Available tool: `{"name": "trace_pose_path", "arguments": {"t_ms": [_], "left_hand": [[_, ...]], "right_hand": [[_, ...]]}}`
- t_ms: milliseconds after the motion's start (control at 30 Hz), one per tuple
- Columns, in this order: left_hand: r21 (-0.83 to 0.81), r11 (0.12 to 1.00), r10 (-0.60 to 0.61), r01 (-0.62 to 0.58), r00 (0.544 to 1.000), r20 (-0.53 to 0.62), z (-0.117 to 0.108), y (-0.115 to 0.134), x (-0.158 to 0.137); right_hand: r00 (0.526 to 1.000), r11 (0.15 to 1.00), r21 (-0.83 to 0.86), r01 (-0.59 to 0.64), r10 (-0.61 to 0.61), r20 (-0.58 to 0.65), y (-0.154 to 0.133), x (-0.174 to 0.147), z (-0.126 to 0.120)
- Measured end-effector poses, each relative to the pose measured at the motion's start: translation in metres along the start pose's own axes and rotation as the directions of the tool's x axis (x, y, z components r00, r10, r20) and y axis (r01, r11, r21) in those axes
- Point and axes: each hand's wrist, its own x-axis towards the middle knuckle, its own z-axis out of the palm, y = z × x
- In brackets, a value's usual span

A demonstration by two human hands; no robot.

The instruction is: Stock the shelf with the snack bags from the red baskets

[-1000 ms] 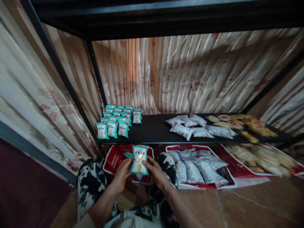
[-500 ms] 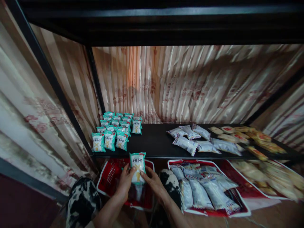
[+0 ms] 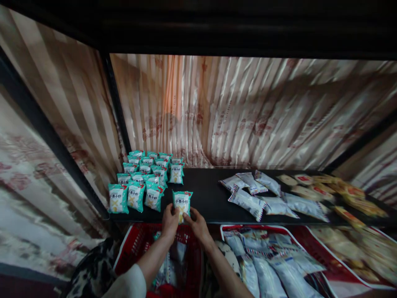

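Note:
Between my two hands is a teal-and-white snack bag (image 3: 182,203), held upright near the front edge of the black shelf (image 3: 201,194). My left hand (image 3: 170,221) grips its lower left side, and my right hand (image 3: 197,225) pinches the lower right with the thumb on its front. To the left, several matching snack bags (image 3: 135,197) stand in rows on the shelf. One short column of them, with a front bag (image 3: 176,173), stands behind the held bag. Below my wrists, a red basket (image 3: 130,244) contains a few packets, partly hidden by my arms.
Silver-white packets (image 3: 248,202) lie loosely at the shelf's middle right, with yellowish packages (image 3: 338,188) beyond them. Two more red baskets, one of silver packets (image 3: 273,269) and one of pale packages (image 3: 356,252), stand below. A black post (image 3: 116,103) and curtain (image 3: 242,111) enclose the shelf.
My hands have carried the snack bag up and forward, from above the basket to the shelf's front edge. The view has moved closer to the shelf.

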Motion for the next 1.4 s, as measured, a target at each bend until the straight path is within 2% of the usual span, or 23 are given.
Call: {"name": "trace_pose_path", "arguments": {"t_ms": [233, 500, 667, 1000, 1167, 1400], "left_hand": [[0.06, 0.996, 0.063, -0.061, 0.997, -0.045, 0.011, 0.016, 0.021], [0.097, 0.99, 0.11, -0.101, 0.99, -0.091, 0.02, 0.028, 0.045], [0.084, 0.975, 0.215, -0.207, 0.971, -0.102, 0.021, 0.031, 0.056], [0.039, 0.972, 0.233, -0.23, 0.969, -0.081, 0.023, 0.024, 0.068], [0.093, 0.97, 0.234, -0.226, 0.968, -0.086, 0.026, 0.024, 0.069], [0.137, 0.969, 0.215, -0.205, 0.975, -0.061, 0.026, 0.028, 0.065]], "right_hand": [[0.993, 0.983, -0.176, 0.044, -0.063, -0.103, 0.001, 0.049, 0.01], [0.99, 0.989, -0.138, 0.053, -0.07, -0.123, 0.004, 0.096, 0.02], [0.986, 0.981, -0.166, 0.105, -0.125, -0.112, 0.006, 0.117, 0.026], [0.97, 0.9, -0.414, 0.138, -0.207, -0.127, 0.013, 0.129, 0.03], [0.964, 0.882, -0.432, 0.187, -0.25, -0.094, 0.013, 0.133, 0.03], [0.97, 0.914, -0.383, 0.134, -0.2, -0.136, 0.019, 0.13, 0.035]]}}
